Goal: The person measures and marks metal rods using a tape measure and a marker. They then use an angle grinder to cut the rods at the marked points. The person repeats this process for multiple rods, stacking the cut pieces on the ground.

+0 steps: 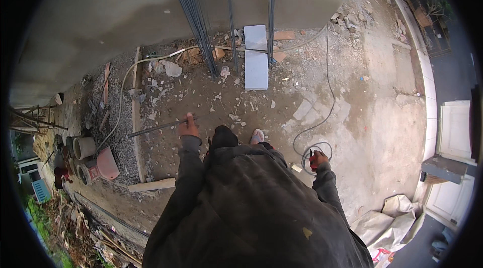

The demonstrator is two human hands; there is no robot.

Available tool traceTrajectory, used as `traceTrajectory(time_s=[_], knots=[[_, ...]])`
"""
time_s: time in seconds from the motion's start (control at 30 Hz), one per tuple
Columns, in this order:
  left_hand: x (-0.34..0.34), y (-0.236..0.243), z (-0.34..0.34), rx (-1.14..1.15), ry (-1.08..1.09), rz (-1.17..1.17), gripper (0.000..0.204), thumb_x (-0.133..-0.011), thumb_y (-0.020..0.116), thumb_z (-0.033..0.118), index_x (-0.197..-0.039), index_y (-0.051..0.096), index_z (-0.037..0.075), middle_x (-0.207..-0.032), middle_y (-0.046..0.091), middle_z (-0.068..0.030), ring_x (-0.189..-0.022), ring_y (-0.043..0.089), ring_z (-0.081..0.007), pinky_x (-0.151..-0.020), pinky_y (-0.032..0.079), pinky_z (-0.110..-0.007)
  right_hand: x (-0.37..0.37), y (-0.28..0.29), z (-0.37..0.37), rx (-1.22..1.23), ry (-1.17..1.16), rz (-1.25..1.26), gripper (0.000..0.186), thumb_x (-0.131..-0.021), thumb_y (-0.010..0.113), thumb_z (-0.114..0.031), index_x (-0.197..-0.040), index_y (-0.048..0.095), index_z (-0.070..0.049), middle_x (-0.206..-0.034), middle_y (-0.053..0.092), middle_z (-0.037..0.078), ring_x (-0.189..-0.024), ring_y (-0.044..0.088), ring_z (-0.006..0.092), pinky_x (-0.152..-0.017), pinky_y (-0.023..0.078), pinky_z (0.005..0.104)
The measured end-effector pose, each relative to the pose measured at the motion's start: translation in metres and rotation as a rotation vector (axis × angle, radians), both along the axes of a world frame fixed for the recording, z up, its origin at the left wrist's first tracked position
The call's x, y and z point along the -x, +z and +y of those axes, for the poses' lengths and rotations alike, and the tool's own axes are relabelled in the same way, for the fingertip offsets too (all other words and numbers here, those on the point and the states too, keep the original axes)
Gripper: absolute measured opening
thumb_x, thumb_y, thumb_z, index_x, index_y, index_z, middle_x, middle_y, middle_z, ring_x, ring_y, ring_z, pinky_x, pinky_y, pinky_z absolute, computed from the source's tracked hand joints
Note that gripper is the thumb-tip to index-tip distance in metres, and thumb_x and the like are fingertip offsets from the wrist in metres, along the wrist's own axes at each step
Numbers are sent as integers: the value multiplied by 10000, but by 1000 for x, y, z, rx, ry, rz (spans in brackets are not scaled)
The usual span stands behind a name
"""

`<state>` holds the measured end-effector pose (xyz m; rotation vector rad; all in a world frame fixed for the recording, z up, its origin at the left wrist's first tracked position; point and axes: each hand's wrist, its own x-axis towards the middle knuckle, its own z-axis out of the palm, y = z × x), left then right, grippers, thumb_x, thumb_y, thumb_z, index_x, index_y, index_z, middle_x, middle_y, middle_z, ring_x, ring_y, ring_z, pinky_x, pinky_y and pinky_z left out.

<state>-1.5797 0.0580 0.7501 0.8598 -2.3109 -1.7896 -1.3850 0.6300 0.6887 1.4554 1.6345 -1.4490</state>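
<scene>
My left hand (189,126) is closed around thin dark steel rods (156,129), held roughly level and sticking out to the left. Out to the right, my right hand (319,159) grips a red tool (314,164), mostly hidden by my fingers, so its exact kind does not show. A dark cable (328,112) runs down from the wall and loops beside that hand. Ahead of me, a bundle of long steel bars (193,16) leans on the wall, with more upright bars (271,16) to its right.
Two pale tiles (256,69) lie end to end by the wall. A hose (122,84) crosses the gravel at left, near a wooden board (136,117). Buckets (84,147) and a pink container (107,163) stand far left. Rubble (352,19) lies far right; a crumpled sheet (392,222) lies near right.
</scene>
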Motion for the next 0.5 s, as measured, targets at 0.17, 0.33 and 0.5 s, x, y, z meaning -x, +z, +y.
traceTrajectory(time_s=[0.17,0.33,0.5], knots=[[112,13,85,172,-306,59,512,-1011,490,514,-1045,700,49,-831,680,-95,-733,632,-195,-648,489,-382,-55,-18,12,59,-202,-143,544,-864,675,-246,-1362,553,-66,-1078,670,156,-871,683,271,-626,588,429],[228,13,174,302,-543,125,506,-1013,469,517,-1013,710,72,-792,683,-116,-729,650,-309,-673,490,-451,-96,-20,-23,13,-63,-133,535,-891,645,-292,-1346,555,-25,-999,683,159,-822,680,263,-643,575,412],[360,-30,272,297,-696,114,501,-998,479,519,-1023,714,78,-884,708,-187,-854,671,-408,-752,523,-510,-88,-8,-43,-7,-199,-107,545,-918,615,-338,-1329,558,15,-920,696,162,-774,677,256,-660,563,395]])
